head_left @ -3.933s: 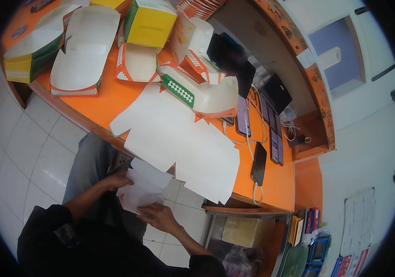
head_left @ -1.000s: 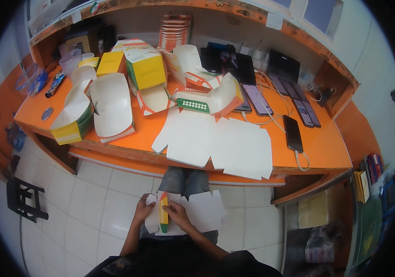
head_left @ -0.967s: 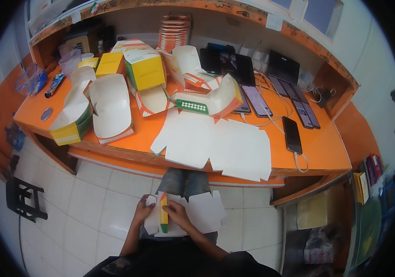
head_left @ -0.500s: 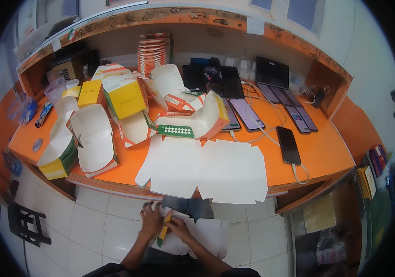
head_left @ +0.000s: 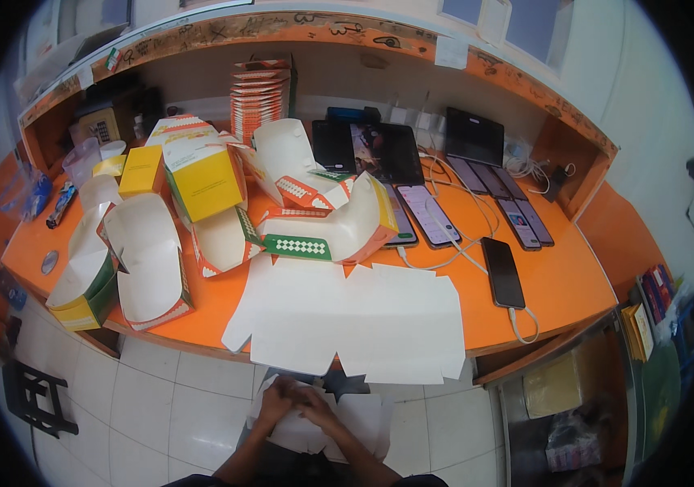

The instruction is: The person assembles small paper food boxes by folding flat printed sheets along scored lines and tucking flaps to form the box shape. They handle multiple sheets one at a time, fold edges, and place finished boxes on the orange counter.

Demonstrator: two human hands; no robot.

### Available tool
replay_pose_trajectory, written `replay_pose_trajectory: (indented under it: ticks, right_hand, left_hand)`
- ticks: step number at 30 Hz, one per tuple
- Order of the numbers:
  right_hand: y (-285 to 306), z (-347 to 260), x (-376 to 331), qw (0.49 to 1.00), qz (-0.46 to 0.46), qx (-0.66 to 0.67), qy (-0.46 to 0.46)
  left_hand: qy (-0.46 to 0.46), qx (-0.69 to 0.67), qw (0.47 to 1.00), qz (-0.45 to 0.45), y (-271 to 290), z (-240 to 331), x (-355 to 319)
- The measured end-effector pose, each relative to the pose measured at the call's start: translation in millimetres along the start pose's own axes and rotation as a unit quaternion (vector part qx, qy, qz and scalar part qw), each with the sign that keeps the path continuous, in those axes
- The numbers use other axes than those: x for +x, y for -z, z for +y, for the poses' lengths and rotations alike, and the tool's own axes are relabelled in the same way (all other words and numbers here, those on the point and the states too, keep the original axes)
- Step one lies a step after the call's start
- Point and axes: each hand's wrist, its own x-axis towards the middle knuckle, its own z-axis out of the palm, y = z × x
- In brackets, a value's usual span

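Low in front of me, over my lap, lies a cardboard box blank [head_left: 363, 414] with its white inner side up. My left hand [head_left: 277, 399] is closed on the blank's left part, near a raised white flap. Close beside it, my right hand [head_left: 313, 406] has bent fingers pressed on the same part, almost touching the left. The fold between the fingers is mostly hidden by the hands. Beyond them, a flat white box blank [head_left: 347, 312] overhangs the front edge of the orange desk [head_left: 562, 312].
Several folded food boxes, such as an open white-lined one [head_left: 148, 243] and a yellow-ended one [head_left: 207, 191], crowd the desk's left. Behind stands a stack of flattened cartons [head_left: 259, 101]. Phones and cables fill the right, including a black phone [head_left: 503, 272]. A black stool [head_left: 38, 398] stands at left.
My hands have come together over the blank. The yellow and green edge seen between them earlier no longer shows. The desk sits slightly lower and further left in view.
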Motion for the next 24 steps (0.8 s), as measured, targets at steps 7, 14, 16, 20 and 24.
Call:
replay_pose_trajectory:
  ticks: [7,14,16,20,24]
  right_hand:
    - [38,-21,23,0.918,0.13,-0.35,0.132]
    - [36,-10,35,0.943,0.114,-0.312,-0.015]
    - [45,-18,35,0.972,0.104,-0.208,-0.034]
    - [61,-49,27,0.961,0.046,-0.273,-0.016]
    - [61,-87,22,0.924,-0.048,-0.378,-0.036]
  left_hand:
    - [-0.036,-0.057,0.995,-0.074,26,4,9]
    - [0.064,-0.161,0.982,-0.076,27,13,19]
    - [0.087,-0.165,0.98,-0.068,28,8,25]
    - [0.113,-0.225,0.964,-0.089,25,-8,42]
    - [0.105,-0.139,0.981,-0.083,20,-23,62]
